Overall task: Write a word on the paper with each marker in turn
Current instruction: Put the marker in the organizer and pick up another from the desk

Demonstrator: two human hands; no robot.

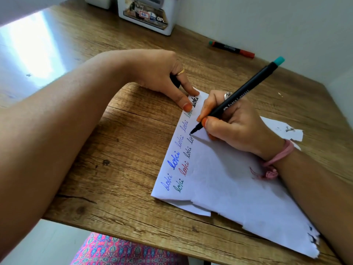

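Desk wooden, against white wall; right hand pinches pen, tip on paper; left hand fingertips pin corner, dark cap curled inside.

A single wide-angle view from the person's head looks forward and steeply down over both forearms onto the wooden table — close in, the left hand and right hand near centre — reaching to the white wall behind.

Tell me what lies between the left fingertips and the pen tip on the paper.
Head view: only paper with written words lies between the left hand and the pen tip.
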